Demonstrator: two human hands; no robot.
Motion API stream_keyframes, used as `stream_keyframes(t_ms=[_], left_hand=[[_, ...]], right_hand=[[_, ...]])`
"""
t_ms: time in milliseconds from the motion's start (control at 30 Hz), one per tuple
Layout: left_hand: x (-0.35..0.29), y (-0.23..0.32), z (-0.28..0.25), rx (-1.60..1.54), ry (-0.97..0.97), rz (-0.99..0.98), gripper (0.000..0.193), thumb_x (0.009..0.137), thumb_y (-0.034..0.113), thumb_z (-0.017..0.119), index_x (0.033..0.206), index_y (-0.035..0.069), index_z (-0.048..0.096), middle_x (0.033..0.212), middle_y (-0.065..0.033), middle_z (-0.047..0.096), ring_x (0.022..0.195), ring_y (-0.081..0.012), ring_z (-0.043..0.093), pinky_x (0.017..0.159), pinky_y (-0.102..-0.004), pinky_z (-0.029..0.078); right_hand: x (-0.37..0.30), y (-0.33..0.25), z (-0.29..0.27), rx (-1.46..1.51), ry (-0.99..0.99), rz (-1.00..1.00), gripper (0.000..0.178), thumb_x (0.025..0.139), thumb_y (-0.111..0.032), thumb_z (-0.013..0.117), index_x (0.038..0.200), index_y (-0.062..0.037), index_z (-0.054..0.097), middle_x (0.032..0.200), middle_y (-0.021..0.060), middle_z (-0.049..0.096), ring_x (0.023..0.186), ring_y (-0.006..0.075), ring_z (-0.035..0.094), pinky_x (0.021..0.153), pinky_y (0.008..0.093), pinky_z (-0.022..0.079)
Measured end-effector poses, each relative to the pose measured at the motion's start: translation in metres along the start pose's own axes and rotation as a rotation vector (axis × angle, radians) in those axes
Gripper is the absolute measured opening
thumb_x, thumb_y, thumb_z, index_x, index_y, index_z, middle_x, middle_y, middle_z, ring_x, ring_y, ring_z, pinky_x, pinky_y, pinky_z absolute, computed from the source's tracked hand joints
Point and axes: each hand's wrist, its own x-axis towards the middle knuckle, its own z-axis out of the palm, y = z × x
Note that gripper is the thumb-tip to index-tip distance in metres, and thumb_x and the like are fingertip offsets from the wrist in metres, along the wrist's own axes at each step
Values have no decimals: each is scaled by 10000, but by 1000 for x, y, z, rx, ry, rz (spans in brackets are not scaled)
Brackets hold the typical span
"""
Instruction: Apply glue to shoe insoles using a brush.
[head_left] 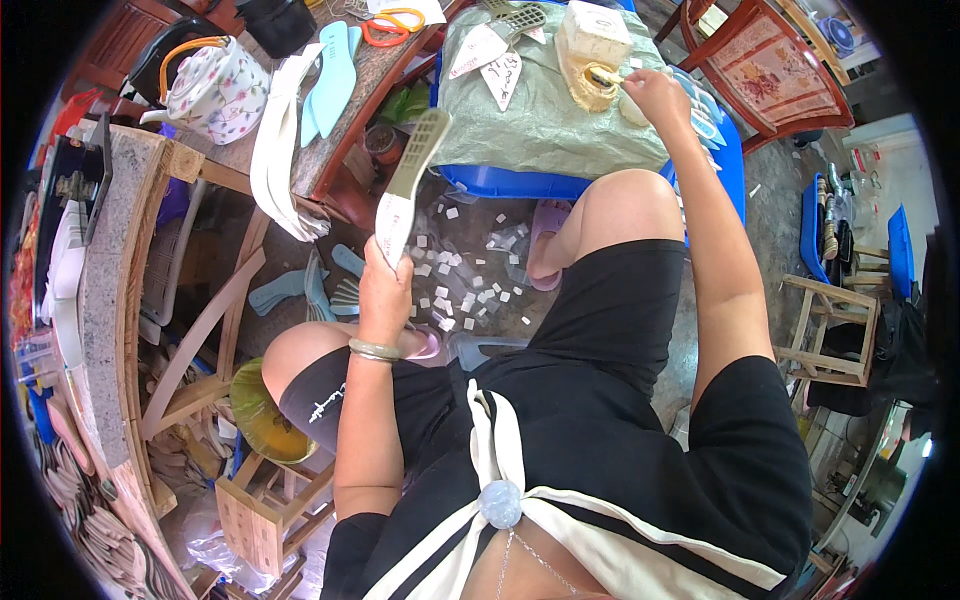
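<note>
My left hand [388,295] is closed around the white end of a shoe insole board [405,190], held upright above the floor. The board's upper part is grey-green with a perforated tip. At the far right, my right hand [660,100] pinches a brush [606,76], its pale handle showing and its tip hidden inside a glue container [592,98]. That container is crusted with yellow glue and stands on a sack-covered surface [545,135]. More insole boards [503,75] with white pieces lie on the cover, left of the glue.
Light-blue insoles [705,120] lie right of the covered surface. On the left table are a floral teapot [218,92], orange-handled scissors [392,28], white strips [282,140] and blue insoles [332,82]. White scraps [465,285] litter the floor. A wooden stool [828,330] stands right.
</note>
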Motion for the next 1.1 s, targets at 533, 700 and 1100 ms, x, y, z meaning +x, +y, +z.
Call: stream_keyframes(t_ms=[533, 700, 1100], left_hand=[[9, -5, 6, -776, 14, -304, 271, 973, 316, 435, 992, 55, 507, 655, 8, 491, 510, -48, 410, 434, -212, 309], [4, -4, 2, -963, -7, -389, 183, 960, 249, 452, 992, 75, 498, 668, 7, 471, 517, -38, 370, 424, -187, 283], [-4, -1, -18, -1145, -110, -396, 215, 941, 251, 517, 1051, 67, 534, 686, 22, 490, 502, -17, 405, 414, -158, 274]], right_hand=[[-31, -8, 0, -176, 28, -140, 230, 795, -322, 564, 893, -167, 703, 885, 124, 681, 849, 304, 652, 749, 415, 510], [-85, -29, -3, 166, -12, -85, 257, 811, -367, 615, 914, -156, 721, 874, 162, 674, 803, 276, 663, 705, 363, 507], [-196, -151, 11, 869, -248, -621, 101, 762, -57, 698, 861, -41, 703, 724, 45, 625, 663, 118, 560, 601, 243, 428]])
